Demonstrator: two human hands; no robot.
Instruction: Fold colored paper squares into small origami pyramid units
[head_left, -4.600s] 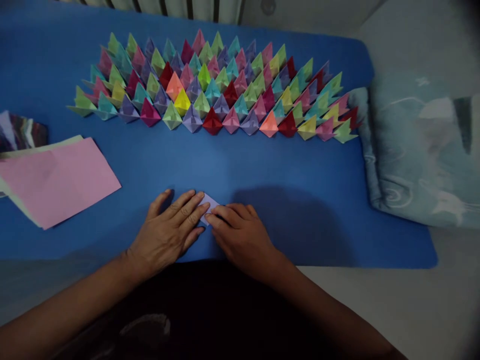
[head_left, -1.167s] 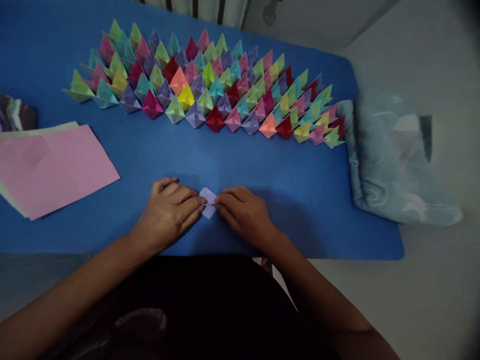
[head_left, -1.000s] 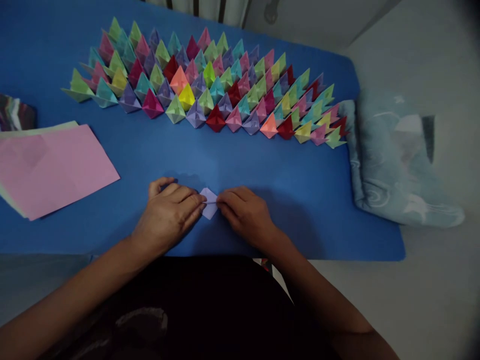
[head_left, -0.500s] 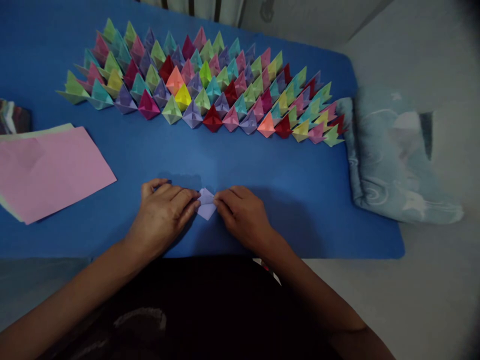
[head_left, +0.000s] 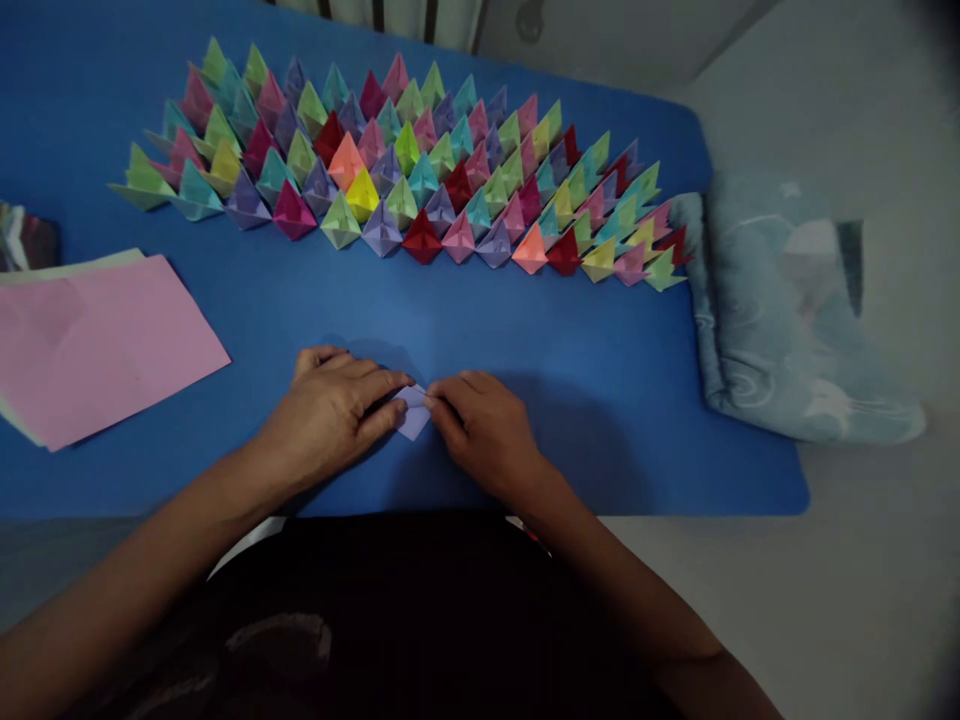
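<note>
A small folded piece of lavender paper (head_left: 412,420) lies on the blue table (head_left: 300,300) near its front edge. My left hand (head_left: 330,410) presses thumb and fingers on its left side and top edge. From the right, my right hand (head_left: 484,425) pinches the paper's right corner between thumb and fingertips. The fingers hide parts of the paper's upper edge. Beyond my hands stand rows of folded paper boats (head_left: 382,232) in many colours.
Pink paper sheets (head_left: 112,350) lie at the left over pale green ones. Behind them sits a dark, blurry bundle (head_left: 30,238) at the left edge. A folded grey-blue cloth with white patterns (head_left: 795,330) rests at the right end of the table.
My left hand has shifted right and slightly away from me, its fingers now over the paper's top edge. The paper's top point, seen before, no longer shows. My right hand barely moved.
</note>
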